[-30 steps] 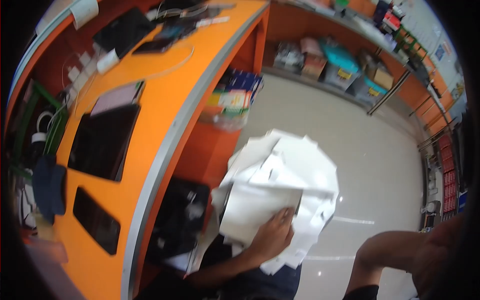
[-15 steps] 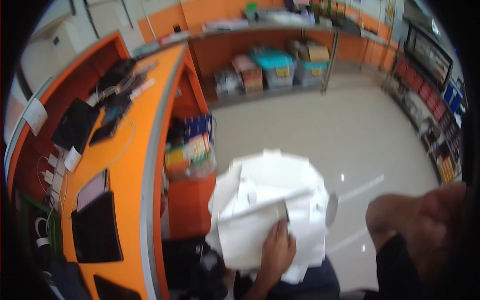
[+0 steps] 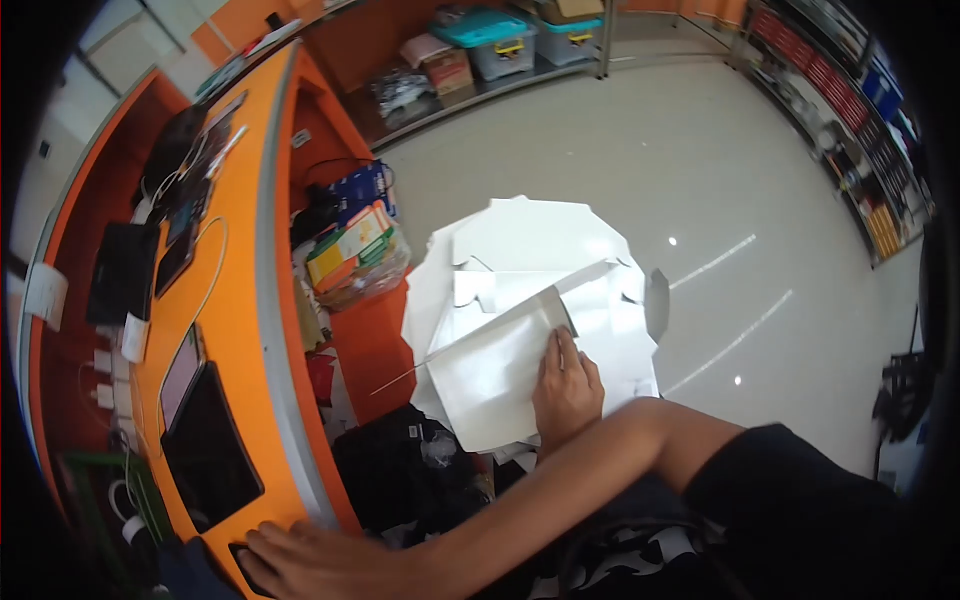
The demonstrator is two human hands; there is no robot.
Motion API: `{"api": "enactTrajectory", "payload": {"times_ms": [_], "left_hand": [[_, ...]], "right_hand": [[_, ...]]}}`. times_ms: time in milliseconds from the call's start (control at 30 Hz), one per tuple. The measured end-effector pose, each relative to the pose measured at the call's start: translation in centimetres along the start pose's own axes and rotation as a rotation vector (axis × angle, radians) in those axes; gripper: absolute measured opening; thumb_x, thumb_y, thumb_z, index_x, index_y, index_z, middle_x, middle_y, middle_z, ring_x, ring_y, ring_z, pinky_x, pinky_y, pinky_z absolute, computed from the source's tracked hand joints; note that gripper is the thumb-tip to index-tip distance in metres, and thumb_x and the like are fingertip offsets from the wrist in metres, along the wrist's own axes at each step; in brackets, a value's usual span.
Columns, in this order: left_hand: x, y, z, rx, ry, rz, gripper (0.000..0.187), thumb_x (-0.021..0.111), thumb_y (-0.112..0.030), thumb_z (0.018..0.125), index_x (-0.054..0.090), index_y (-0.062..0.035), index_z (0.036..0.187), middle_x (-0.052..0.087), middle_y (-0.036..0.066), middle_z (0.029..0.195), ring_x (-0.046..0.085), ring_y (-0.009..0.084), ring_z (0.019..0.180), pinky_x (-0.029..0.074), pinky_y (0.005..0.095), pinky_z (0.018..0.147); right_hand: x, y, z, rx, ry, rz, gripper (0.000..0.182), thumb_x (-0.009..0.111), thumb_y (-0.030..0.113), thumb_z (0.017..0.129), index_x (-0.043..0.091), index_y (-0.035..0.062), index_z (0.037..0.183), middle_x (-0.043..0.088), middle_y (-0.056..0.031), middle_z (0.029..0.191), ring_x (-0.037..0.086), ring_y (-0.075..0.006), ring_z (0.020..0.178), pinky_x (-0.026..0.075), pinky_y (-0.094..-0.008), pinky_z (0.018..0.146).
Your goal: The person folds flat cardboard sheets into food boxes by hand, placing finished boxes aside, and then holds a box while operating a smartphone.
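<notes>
A stack of flat white cardboard box blanks (image 3: 545, 235) with cut flaps and tabs lies in front of me, low over the floor. My left hand (image 3: 570, 388) grips the edge of a folded white cardboard piece (image 3: 490, 385) on top of the stack, fingers pointing away from me. My right arm crosses over the left wrist and hides it. At the orange table's near end, my right hand (image 3: 310, 560) lies with fingers spread over a dark, flat phone-like device (image 3: 242, 558), mostly covered by the fingers.
On the orange table (image 3: 240, 300) are a black tablet (image 3: 212, 450), a phone with a lit screen (image 3: 183, 375), cables and other devices. Packets (image 3: 355, 245) and a black bag (image 3: 405, 470) sit beside the table. Plastic bins (image 3: 490, 50) stand on a far shelf; a rack (image 3: 830, 130) is at right.
My right arm has swung from the right side across my body to the dark device on the table. My left hand stays at the cardboard. The view has tilted down.
</notes>
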State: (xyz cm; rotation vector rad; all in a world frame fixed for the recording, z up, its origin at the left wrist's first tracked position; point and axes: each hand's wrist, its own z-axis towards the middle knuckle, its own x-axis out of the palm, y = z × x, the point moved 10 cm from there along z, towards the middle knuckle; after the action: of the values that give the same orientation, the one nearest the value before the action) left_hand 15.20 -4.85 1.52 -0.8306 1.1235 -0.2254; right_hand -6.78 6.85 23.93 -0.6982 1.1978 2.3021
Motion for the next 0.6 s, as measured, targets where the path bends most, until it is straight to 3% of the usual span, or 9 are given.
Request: {"api": "enactTrajectory", "payload": {"times_ms": [100,133,167,300,367,467,500,567,600], "left_hand": [[0.4,-0.6,-0.3,0.035,-0.064,0.059,0.044,0.056,-0.008,0.092,0.052,0.0071,0.133,0.059,0.028,0.130,0.064,0.0401,0.108,0.055,0.0448,0.090],[-0.1,-1.0,-0.4,0.070,-0.122,0.070,0.045,0.057,-0.006,0.091,0.052,0.0077,0.133,0.059,0.029,0.129,0.065,0.0406,0.106,0.054,0.0444,0.090],[-0.3,-1.6,-0.5,0.064,-0.131,0.136,0.043,0.055,-0.008,0.092,0.054,0.0058,0.133,0.061,0.024,0.128,0.066,0.0362,0.106,0.059,0.0416,0.084],[-0.5,-2.9,-0.7,0.129,-0.150,0.146,0.042,0.056,-0.005,0.090,0.055,0.0058,0.131,0.064,0.022,0.123,0.068,0.0341,0.103,0.059,0.0394,0.081],[-0.5,-3.7,-0.8,0.172,-0.168,0.151,0.042,0.057,-0.003,0.089,0.056,0.0058,0.130,0.066,0.020,0.119,0.069,0.0327,0.100,0.058,0.0379,0.079],[-0.8,-5.2,-0.7,0.256,-0.195,0.156,0.042,0.058,-0.001,0.087,0.057,0.0059,0.129,0.068,0.018,0.113,0.070,0.0306,0.097,0.058,0.0357,0.076],[-0.7,-5.8,-0.7,0.280,-0.199,0.156,0.043,0.058,0.000,0.086,0.058,0.0059,0.128,0.069,0.018,0.111,0.071,0.0300,0.096,0.058,0.0350,0.075],[-0.6,-6.7,-0.5,0.312,-0.201,0.127,0.043,0.059,0.002,0.085,0.059,0.0059,0.127,0.071,0.016,0.107,0.071,0.0286,0.093,0.058,0.0335,0.073],[-0.7,-7.1,-0.3,0.327,-0.199,0.109,0.043,0.059,0.003,0.084,0.059,0.0061,0.127,0.071,0.016,0.105,0.071,0.0277,0.092,0.057,0.0334,0.072]], "right_hand": [[5.1,1.8,2.3,0.024,-0.158,-0.060,0.059,0.058,0.035,0.097,0.051,-0.0109,0.133,0.057,-0.0281,0.129,0.055,-0.0348,0.117,0.044,-0.0471,0.094],[7.4,2.2,3.3,0.031,-0.120,-0.219,0.052,0.057,0.031,0.096,0.057,-0.0102,0.128,0.058,-0.0280,0.126,0.056,-0.0348,0.116,0.043,-0.0497,0.095],[8.1,2.2,4.1,0.035,-0.080,-0.380,0.045,0.056,0.026,0.095,0.062,-0.0096,0.122,0.060,-0.0280,0.124,0.056,-0.0348,0.115,0.042,-0.0523,0.096],[8.1,1.0,5.0,0.062,0.045,-0.405,0.039,0.055,0.024,0.094,0.069,-0.0082,0.111,0.061,-0.0263,0.124,0.055,-0.0370,0.118,0.041,-0.0549,0.097],[8.2,0.5,4.3,-0.036,0.460,-0.401,0.043,0.061,0.031,0.091,0.072,-0.0076,0.105,0.061,-0.0263,0.125,0.055,-0.0405,0.119,0.039,-0.0563,0.100],[2.8,-0.6,2.8,-0.030,0.504,-0.121,0.055,0.071,0.042,0.083,0.072,-0.0083,0.104,0.062,-0.0275,0.123,0.055,-0.0412,0.118,0.038,-0.0601,0.101],[2.0,-1.1,2.5,-0.011,0.417,-0.129,0.072,0.080,0.048,0.074,0.067,-0.0121,0.113,0.064,-0.0298,0.117,0.055,-0.0437,0.117,0.042,-0.0573,0.100],[-1.7,-2.5,0.2,0.156,0.194,0.108,0.080,0.084,0.042,0.073,0.055,-0.0145,0.122,0.064,-0.0301,0.108,0.060,-0.0404,0.110,0.050,-0.0491,0.090],[-2.4,-3.2,-1.4,0.229,0.278,0.259,0.085,0.086,0.040,0.071,0.048,-0.0140,0.125,0.063,-0.0296,0.105,0.062,-0.0384,0.105,0.051,-0.0459,0.085]]}}
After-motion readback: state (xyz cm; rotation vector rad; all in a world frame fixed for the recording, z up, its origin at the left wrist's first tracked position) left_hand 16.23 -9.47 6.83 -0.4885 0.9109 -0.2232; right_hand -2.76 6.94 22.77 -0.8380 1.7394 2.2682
